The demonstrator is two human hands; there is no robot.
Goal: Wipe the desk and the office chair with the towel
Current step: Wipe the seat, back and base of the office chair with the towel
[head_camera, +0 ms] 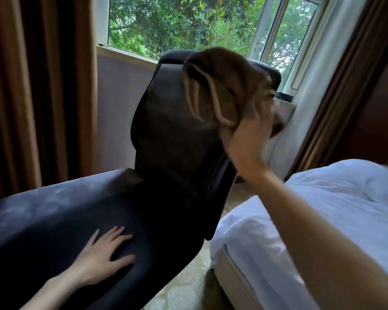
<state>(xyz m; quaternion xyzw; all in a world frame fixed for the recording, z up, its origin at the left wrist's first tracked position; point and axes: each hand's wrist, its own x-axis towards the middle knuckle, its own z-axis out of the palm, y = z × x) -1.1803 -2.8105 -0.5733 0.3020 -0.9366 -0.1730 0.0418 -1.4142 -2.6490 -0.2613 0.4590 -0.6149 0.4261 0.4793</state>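
Nearest the camera, the left hand (101, 260) lies flat on the seat (43, 220) of the black office chair (173, 153), toward the seat's rear edge. Its fingers are straight and spread apart, holding nothing. The seat surface shows pale, dusty-looking patches toward its left side.

The right forearm crosses the lower right corner and reaches up to the right hand (244, 148), which is at the right edge of the chair's backrest, in its upper half. The hand is blurred, but its fingers look closed into the brown towel (222, 86), gripping a bunch of it. The towel rises from the hand and drapes over the top right corner of the backrest, its pale striped hem hanging down the front. It covers that corner of the chair, and the forearm hides part of what lies behind it.

Just beside the chair on the right stands a bed (334, 209) with rumpled white bedding, and patterned carpet (184, 287) shows in the gap between them.

Behind the chair is a window (166, 23) with green trees outside. A brown curtain (31, 86) hangs at the left, and a white sheer curtain (318, 74) hangs at the right.
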